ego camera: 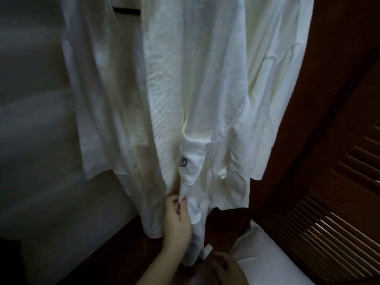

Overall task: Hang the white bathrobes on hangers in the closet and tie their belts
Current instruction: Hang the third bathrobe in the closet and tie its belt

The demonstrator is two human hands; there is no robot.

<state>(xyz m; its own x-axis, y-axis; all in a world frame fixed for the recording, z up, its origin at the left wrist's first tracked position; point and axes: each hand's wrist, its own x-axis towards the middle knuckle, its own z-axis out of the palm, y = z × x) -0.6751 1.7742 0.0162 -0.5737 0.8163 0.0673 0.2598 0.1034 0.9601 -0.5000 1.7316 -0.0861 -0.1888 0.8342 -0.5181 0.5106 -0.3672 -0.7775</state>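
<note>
At the bottom edge the right hand [223, 263] sits low and dim, fingers curled around the lower end of a white strip of cloth [207, 250], probably the belt, though the blur leaves that unsure; just right of it lies a white cushion [267, 245], beside the louvred closet door [333, 212]; slightly further in, the left hand [177, 221] reaches up from the lower middle, thumb and fingertips pinching a narrow fold at the front edge of the nearer white bathrobe [197, 79]; that robe hangs full length in the middle of the closet, its hem ending just above the dark wooden floor of the closet [123, 254]; on its front a patch pocket [194, 155] carries a small purple emblem [183, 162], and a short belt loop [221, 174] shows to the right of the pocket; behind and to the left hangs a second white bathrobe [102, 89], partly overlapped by the first; above it a short dark piece of the hanger [126, 10] shows between the two; the pale closet wall [30, 99] fills the far left.
</note>
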